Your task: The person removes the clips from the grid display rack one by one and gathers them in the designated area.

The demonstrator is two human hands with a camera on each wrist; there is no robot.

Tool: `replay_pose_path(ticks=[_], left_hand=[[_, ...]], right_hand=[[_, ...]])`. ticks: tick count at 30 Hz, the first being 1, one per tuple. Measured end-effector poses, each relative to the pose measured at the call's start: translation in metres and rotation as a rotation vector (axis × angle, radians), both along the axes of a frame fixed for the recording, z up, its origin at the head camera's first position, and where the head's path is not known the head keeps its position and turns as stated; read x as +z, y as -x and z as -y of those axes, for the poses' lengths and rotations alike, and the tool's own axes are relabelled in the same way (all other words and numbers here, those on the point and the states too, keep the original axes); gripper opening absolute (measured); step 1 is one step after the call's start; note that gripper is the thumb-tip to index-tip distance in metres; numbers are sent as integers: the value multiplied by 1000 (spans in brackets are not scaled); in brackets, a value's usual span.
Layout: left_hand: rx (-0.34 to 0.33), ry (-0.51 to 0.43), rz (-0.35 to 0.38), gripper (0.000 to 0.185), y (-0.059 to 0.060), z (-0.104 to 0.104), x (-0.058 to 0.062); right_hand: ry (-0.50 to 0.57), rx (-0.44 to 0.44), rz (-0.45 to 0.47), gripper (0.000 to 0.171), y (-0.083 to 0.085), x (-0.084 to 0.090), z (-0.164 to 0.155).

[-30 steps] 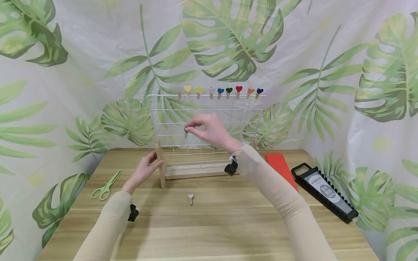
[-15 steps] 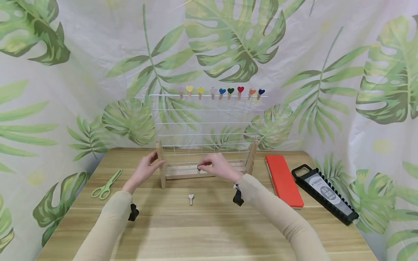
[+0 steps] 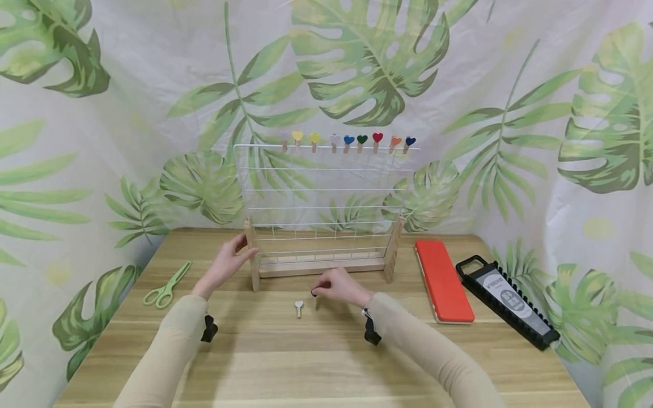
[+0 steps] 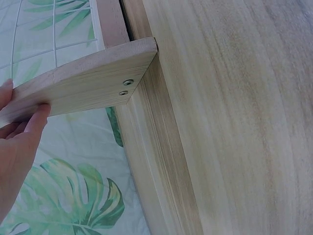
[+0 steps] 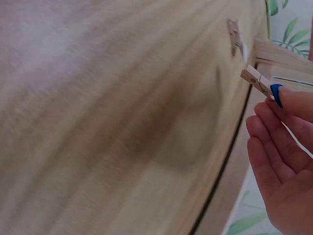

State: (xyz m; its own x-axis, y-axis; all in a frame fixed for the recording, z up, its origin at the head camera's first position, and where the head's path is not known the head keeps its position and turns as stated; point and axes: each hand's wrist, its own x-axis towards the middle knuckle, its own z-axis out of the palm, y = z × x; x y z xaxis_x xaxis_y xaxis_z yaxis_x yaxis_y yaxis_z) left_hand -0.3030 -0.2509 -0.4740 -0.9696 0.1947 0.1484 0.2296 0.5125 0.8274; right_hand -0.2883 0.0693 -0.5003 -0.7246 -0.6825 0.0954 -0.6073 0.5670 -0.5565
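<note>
A wooden clothespin with a dark blue heart (image 5: 257, 82) is pinched between the thumb and fingers of a person's right hand (image 3: 342, 285), low in front of a wire rack (image 3: 285, 269). Near it, to its left, a clothespin with a pale heart (image 3: 299, 310) lies on the wood-grain table (image 3: 301, 368). The left hand (image 3: 227, 263) holds the rack's left wooden upright (image 3: 254, 277), thumb on one side and fingers on the other. Along the rack's top wire stands a row of nine heart clothespins (image 3: 349, 140) in various colours. Light green scissors (image 3: 170, 286) lie at left; at right are a flat red case (image 3: 444, 280) and, beyond it, a black notched holder with a handle (image 3: 510, 303). Leaf-printed cloth (image 3: 117, 170) hangs behind.
</note>
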Motion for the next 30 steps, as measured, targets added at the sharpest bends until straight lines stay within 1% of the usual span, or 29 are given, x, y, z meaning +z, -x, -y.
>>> replay_pose_path(ticks=[7, 13, 21, 26, 27, 30], left_hand=[[-5, -21, 0, 60, 2, 1, 0], [-3, -6, -5, 62, 3, 2, -1], [-4, 13, 1, 64, 2, 1, 0], [-7, 16, 4, 65, 1, 1, 1], [-7, 15, 11, 64, -2, -1, 5], [-4, 10, 20, 65, -3, -1, 6]], right_hand=[[-28, -2, 46, 13, -3, -10, 3], [-48, 5, 85, 14, -2, -15, 6], [-63, 6, 72, 14, -1, -15, 8], [-69, 10, 88, 14, -2, -15, 9], [-69, 11, 89, 14, -2, -15, 9], [-66, 12, 86, 13, -2, -17, 10]])
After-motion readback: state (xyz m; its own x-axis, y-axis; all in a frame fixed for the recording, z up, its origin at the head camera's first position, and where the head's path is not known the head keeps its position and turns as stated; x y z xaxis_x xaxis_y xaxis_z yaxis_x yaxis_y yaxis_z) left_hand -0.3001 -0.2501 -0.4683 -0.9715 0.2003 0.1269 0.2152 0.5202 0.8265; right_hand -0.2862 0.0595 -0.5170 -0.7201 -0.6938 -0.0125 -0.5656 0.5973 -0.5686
